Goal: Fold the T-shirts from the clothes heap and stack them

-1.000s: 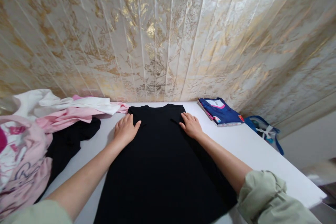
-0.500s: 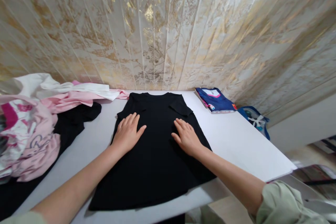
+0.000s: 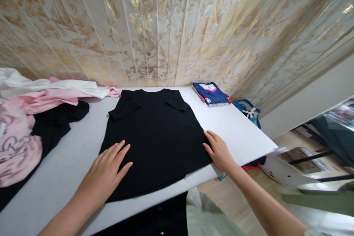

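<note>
A black T-shirt (image 3: 155,136) lies spread flat on the white table (image 3: 235,129), its neckline at the far side and its hem near the front edge. Both short sleeves are turned in over the body. My left hand (image 3: 109,166) rests with fingers stretched on the shirt's lower left part. At the shirt's right edge, low down, my right hand (image 3: 218,151) touches the cloth with its fingertips, the fingers extended. Neither hand grips anything.
On the left is a heap of pink clothes (image 3: 22,147), white clothes (image 3: 69,86) and black clothes (image 3: 58,118). A folded navy garment (image 3: 212,94) sits at the back right. Beyond the right edge is a blue bag (image 3: 247,112). A patterned curtain (image 3: 143,25) hangs behind.
Both hands have slid toward the hem, the left one to the lower left and the right one outward to the side edge. The view has turned rightward.
</note>
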`<state>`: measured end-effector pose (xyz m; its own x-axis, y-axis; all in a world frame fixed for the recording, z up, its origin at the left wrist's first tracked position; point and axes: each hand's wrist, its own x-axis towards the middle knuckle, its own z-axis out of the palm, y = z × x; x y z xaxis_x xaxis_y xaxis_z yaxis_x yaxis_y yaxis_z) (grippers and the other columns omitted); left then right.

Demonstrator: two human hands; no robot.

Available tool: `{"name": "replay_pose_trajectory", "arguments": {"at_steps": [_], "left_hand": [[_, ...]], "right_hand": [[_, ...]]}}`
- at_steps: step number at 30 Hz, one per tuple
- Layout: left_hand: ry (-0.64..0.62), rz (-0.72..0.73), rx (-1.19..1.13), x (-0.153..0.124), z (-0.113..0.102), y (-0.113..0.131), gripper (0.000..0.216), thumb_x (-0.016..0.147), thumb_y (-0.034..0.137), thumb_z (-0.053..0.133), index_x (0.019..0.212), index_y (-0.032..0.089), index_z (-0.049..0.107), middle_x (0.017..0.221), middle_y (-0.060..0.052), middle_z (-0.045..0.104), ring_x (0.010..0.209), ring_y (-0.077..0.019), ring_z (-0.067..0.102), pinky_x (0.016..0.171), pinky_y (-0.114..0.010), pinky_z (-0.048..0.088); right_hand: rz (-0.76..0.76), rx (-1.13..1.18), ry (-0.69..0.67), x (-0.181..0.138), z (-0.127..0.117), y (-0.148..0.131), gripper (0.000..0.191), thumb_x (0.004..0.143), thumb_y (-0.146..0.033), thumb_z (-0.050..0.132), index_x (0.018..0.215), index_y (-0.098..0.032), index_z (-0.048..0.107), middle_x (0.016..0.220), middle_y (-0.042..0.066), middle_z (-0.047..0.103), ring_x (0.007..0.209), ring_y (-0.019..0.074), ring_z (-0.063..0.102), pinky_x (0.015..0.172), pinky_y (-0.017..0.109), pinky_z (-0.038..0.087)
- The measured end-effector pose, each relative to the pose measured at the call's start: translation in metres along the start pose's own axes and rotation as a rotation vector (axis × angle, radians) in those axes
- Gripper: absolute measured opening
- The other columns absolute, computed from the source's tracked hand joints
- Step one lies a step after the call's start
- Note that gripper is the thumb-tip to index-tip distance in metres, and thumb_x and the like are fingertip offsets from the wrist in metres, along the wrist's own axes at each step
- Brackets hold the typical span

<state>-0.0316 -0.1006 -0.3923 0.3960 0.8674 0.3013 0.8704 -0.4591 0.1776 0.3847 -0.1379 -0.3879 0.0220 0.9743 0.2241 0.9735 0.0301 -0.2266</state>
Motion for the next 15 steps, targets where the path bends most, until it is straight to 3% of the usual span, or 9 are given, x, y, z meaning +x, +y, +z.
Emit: {"name": "replay_pose_trajectory", "arguments": {"at_steps": [3,6,8,11,15], "left_hand": [[-0.083,0.114,-0.126,-0.002,-0.003,0.043,0.057,0.089,0.057,0.044,0.139,0.029,0.048,0.144,-0.006,0.050,0.132,-0.0279,0.045,0.109,-0.048,0.038],[-0.184,0.275,-0.266,-0.002,-0.002,0.088,0.054,0.090,0.048,0.052,0.140,0.030,0.045,0.145,-0.004,0.049,0.132,-0.0246,0.045,0.108,-0.043,0.039],[-0.196,0.302,-0.329,0.000,0.002,0.111,0.053,0.089,0.040,0.056,0.139,0.028,0.046,0.144,-0.005,0.050,0.131,-0.0243,0.045,0.109,-0.043,0.038],[-0.163,0.261,-0.375,0.008,0.007,0.131,0.045,0.086,0.030,0.059,0.130,0.026,0.055,0.135,-0.006,0.056,0.125,-0.0248,0.049,0.107,-0.043,0.040],[-0.114,0.193,-0.411,0.018,0.009,0.140,0.025,0.088,0.024,0.055,0.110,0.027,0.067,0.118,-0.005,0.063,0.114,-0.0233,0.054,0.099,-0.043,0.044]], "right_hand": [[-0.087,0.145,-0.015,-0.015,-0.012,-0.006,0.048,0.093,-0.039,0.046,0.140,-0.024,0.045,0.141,0.012,0.047,0.130,0.0252,0.045,0.106,0.045,0.039],[-0.194,0.245,-0.109,-0.033,-0.026,-0.030,0.049,0.091,-0.039,0.053,0.138,-0.026,0.046,0.146,0.011,0.042,0.134,0.0256,0.040,0.108,0.044,0.037],[-0.249,0.283,-0.164,-0.041,-0.031,-0.047,0.049,0.090,-0.038,0.055,0.136,-0.026,0.047,0.147,0.011,0.040,0.135,0.0253,0.038,0.109,0.045,0.035],[-0.295,0.313,-0.185,-0.047,-0.030,-0.067,0.046,0.089,-0.036,0.057,0.134,-0.025,0.050,0.145,0.012,0.043,0.134,0.0248,0.039,0.111,0.047,0.031],[-0.280,0.330,-0.142,-0.047,-0.022,-0.085,0.044,0.088,-0.036,0.058,0.130,-0.024,0.052,0.139,0.012,0.049,0.131,0.0249,0.043,0.110,0.050,0.028]]}}
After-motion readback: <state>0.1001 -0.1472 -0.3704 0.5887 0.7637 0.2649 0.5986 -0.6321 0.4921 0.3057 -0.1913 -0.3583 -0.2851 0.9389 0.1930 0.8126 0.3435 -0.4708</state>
